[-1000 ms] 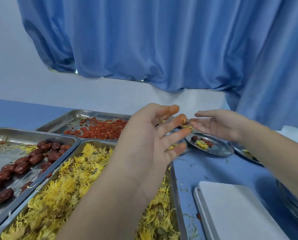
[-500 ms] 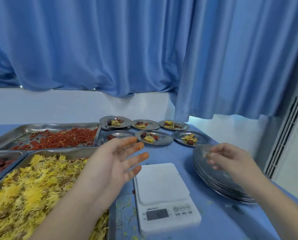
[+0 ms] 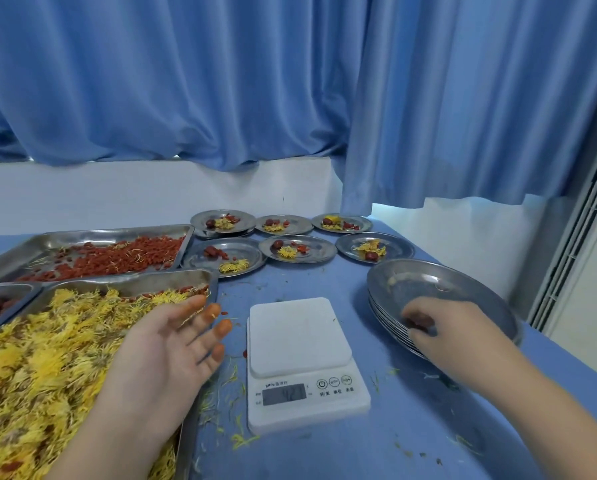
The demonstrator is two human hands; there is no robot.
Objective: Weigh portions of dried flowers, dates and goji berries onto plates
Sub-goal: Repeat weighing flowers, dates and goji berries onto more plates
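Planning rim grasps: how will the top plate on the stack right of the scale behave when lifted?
The top plate looks like thin shiny metal: probably stiff, light, slick. It nests closely in the stack, so it may drag the next plate along. The right hand curls its fingers at the near rim; held there, the plate would likely tilt down.

Yellow flowers (image 3: 47,358); red goji berries (image 3: 117,259); white scale (image 3: 297,336); blue curtain (image 3: 221,81), blue table (image 3: 376,445).

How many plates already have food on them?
6. By the wall: back left plate, back middle plate, back right plate. Nearer: front left plate, front middle plate, front right plate. Others may be hidden.
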